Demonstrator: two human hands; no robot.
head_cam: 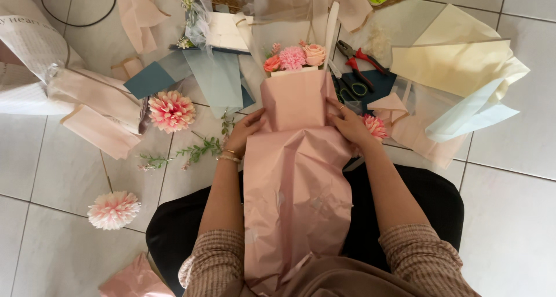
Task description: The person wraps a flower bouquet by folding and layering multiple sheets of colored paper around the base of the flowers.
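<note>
Left hand (243, 132) and right hand (347, 123) gripping pink wrapping paper (295, 158) from both sides, small bouquet (294, 57) above the grip, red pliers (360, 60) beyond the right hand

Bare floor tile (509, 216) lower right: open passage. Lower left tile mostly open, only pale pink flower head (113, 209) and green sprigs (194, 151) lying there. Left hand (243, 133) hemmed by sprigs and pink dahlia-like bloom (171, 110). Right hand (349, 125) crowded: small pink flower (375, 126) touching, scissors (348, 91) and red-handled pliers (362, 60) just beyond. Pink wrapping paper (292, 175) fills gap between hands. Far side blocked by cream paper sheets (457, 62) and blue card (217, 79).
</note>
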